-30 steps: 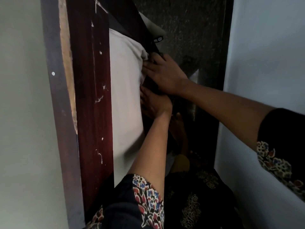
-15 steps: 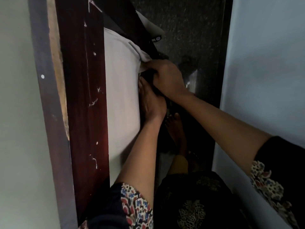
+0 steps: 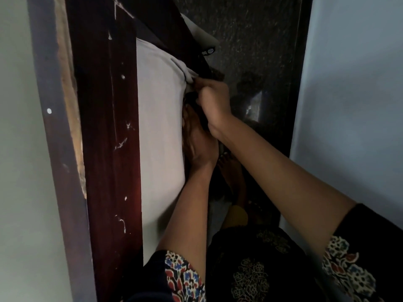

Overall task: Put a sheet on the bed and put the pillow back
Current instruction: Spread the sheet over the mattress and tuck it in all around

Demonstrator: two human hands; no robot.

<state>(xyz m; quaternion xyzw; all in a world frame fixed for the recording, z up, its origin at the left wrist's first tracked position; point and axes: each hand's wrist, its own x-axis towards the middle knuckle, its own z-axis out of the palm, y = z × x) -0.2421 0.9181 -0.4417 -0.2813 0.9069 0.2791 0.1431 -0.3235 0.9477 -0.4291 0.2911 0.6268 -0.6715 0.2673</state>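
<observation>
Both hands (image 3: pixel 214 101) apparently tuck smooth pale sheet (image 3: pixel 159 131) beside scratched headboard (image 3: pixel 109 127).

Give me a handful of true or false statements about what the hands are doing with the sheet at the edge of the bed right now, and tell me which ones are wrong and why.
1. The right hand is closed in a fist at the bunched corner of the white sheet. True.
2. The left hand is resting on the blue wall. False: it is pressed against the side of the bed, below the right hand.
3. The wooden bed frame is dark reddish brown with pale scratches. True.
4. A pillow lies on the sheet. False: no pillow is in view.
5. Both sleeves are plain white. False: they are dark with floral cuffs.
</observation>
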